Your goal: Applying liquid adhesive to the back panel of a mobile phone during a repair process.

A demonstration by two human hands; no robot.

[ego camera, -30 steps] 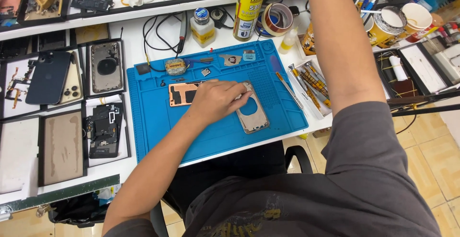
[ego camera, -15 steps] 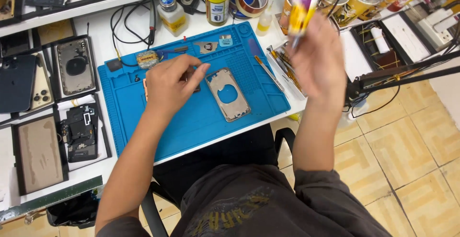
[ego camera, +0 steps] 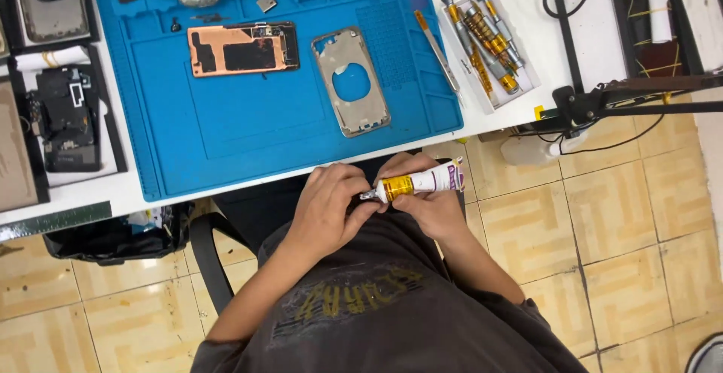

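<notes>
- The right hand (ego camera: 429, 207) was wrapped around the body of a small white, purple and yellow tube (ego camera: 418, 183), holding it level over the lap, just below the near edge of the white table (ego camera: 497, 120) and off the work surface altogether.
- The left hand (ego camera: 331, 203) had its fingertips pinched together on the tube's metal nozzle end, thumb and forefinger closed on the tip; whether a cap sat under them could not be told.
- Both hands were drawn close to the body, which looked like a way to steady a small, fiddly thing between two grips.
- A blue work mat (ego camera: 226, 132) covered the middle of the table, its near edge running along the table's near edge.
- A silver phone frame (ego camera: 351, 81) with a round opening lay flat toward the mat's right side, face up and untouched, within easy reach of the hands.
- A copper-coloured plate (ego camera: 242, 47) lay to its left, nearer the mat's far edge and apart from the frame.
- A tray of screwdrivers (ego camera: 486, 38) stood off the mat's right edge, with a slim metal tool (ego camera: 437, 50) lying on the mat just beside it.
- Dark phone parts in a black tray (ego camera: 68, 117) rested near the table's left edge, well apart from the hands.
</notes>
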